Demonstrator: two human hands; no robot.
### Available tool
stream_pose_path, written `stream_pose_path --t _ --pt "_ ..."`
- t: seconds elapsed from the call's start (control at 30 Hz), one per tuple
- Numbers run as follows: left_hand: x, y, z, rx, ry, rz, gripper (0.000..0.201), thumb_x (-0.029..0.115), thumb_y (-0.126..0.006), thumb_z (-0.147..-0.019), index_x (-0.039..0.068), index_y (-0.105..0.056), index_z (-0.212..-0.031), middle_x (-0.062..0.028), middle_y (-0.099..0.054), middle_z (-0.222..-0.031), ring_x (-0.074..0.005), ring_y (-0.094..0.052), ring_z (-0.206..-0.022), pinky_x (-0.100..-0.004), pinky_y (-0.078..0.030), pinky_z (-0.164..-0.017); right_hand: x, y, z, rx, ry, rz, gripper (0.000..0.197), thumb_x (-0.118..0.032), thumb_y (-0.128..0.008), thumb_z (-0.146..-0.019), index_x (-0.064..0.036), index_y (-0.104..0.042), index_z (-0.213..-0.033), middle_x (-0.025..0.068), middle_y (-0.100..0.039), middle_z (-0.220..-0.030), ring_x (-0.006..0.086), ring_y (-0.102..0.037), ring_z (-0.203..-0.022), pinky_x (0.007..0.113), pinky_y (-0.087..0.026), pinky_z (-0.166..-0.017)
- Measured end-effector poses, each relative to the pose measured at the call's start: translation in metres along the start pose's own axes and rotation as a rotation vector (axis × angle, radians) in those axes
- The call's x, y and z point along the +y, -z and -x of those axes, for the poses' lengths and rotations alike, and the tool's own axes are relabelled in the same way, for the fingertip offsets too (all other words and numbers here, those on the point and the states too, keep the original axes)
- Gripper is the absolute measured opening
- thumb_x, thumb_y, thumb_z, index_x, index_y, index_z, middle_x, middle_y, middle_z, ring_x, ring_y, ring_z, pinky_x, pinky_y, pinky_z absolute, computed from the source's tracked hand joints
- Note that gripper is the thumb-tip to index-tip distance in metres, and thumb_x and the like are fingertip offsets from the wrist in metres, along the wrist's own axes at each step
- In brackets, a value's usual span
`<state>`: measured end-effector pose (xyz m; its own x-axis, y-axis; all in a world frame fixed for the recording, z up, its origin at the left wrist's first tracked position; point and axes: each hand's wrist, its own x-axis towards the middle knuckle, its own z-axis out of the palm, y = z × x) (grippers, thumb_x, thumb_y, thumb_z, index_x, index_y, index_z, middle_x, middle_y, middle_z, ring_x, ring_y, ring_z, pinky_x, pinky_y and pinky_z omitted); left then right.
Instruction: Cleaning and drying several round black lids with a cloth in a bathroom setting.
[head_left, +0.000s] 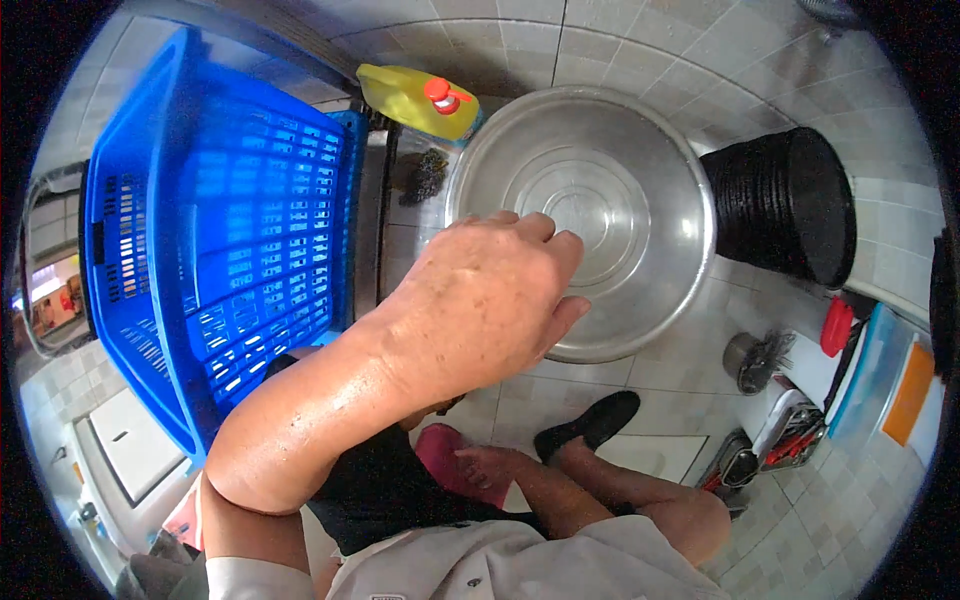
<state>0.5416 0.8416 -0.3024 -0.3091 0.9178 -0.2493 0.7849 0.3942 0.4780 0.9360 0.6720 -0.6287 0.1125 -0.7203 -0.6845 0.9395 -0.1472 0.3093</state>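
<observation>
My left hand (500,285) hangs in the air above the near left part of a wide, round metal basin (665,240). Its fingers bend downward, the thumb stands apart, and nothing shows in it; the fingertips are hidden beneath. The wet left forearm reaches in from the lower left. Lower down, by my legs, my right hand (488,468) has its fingers against a smooth pink thing (437,452) and appears to grip it. Its kind I cannot make out, as my hand and dark clothing cover part of it. The basin's visible inside is bare metal.
A tall blue slatted basket (265,190) stands left. Behind the basin are a yellow jug (410,98) with a red cap and a dark scourer (424,178). To the right are a stack of black ribbed containers (770,210), a metal cup (745,362) and red-handled tools (795,440).
</observation>
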Motion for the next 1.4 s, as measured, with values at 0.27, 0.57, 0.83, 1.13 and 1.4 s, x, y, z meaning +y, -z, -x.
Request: stream_pose_path --t 0.27,0.57,0.83,1.13,1.4 --pt "0.009 0.004 0.005 0.155 -0.106 -0.034 0.031 0.025 -0.068 -0.082 0.0 -0.063 -0.101 -0.0179 -0.064 -0.09 -0.0369 -0.064 -0.084 -0.0448 -0.053 -0.074 -0.069 0.043 -0.004 -0.216 0.097 0.454 0.057 -0.057 -0.063 -0.084 -0.006 -0.062 -0.109 0.0123 -0.065 -0.094 0.0257 -0.06 -0.081 0.045 -0.048 -0.074" --pt "-0.002 0.017 0.022 0.049 0.044 -0.024 0.034 0.035 -0.064 -0.084 0.002 -0.07 -0.091 -0.022 -0.068 -0.091 -0.0381 -0.066 -0.091 -0.0478 -0.052 -0.082 -0.172 -0.054 0.284 0.455 0.05 1.673 0.035 -0.029 -0.059 -0.087 0.0019 -0.065 -0.072 0.0097 -0.061 -0.06 0.0207 -0.058 -0.053 0.039 -0.048 -0.054" --pt "-0.057 -0.014 0.037 0.189 -0.581 0.724 0.027 0.026 -0.062 -0.079 0.003 -0.073 -0.087 -0.0203 -0.07 -0.092 -0.0372 -0.067 -0.087 -0.0459 -0.053 -0.08 -0.144 -0.29 0.46 0.981 1.71 1.557 0.016 -0.015 -0.058 -0.088 -0.0001 -0.06 -0.083 0.0198 -0.063 -0.074 0.0339 -0.065 -0.069 0.039 -0.049 -0.062" --pt "-0.004 -0.011 0.054 0.299 -0.138 0.113 0.027 0.026 -0.064 -0.079 0.004 -0.072 -0.092 -0.0192 -0.069 -0.091 -0.0374 -0.066 -0.088 -0.0469 -0.051 -0.08 -0.123 -0.452 0.383 0.044 2.351 1.538 0.029 -0.018 -0.065 -0.086 0.0038 -0.059 -0.104 0.0169 -0.064 -0.09 0.0272 -0.062 -0.08 0.036 -0.05 -0.072" --pt "-0.028 -0.005 0.084 0.365 0.063 0.122 0.029 0.026 -0.063 -0.077 0.004 -0.072 -0.094 -0.0208 -0.069 -0.091 -0.0377 -0.066 -0.088 -0.0457 -0.052 -0.08 -0.087 -0.509 0.351 0.159 2.408 1.822 0.02 -0.011 -0.066 -0.081 0.0015 -0.056 -0.094 0.0201 -0.06 -0.081 0.039 -0.061 -0.078 0.044 -0.05 -0.066"
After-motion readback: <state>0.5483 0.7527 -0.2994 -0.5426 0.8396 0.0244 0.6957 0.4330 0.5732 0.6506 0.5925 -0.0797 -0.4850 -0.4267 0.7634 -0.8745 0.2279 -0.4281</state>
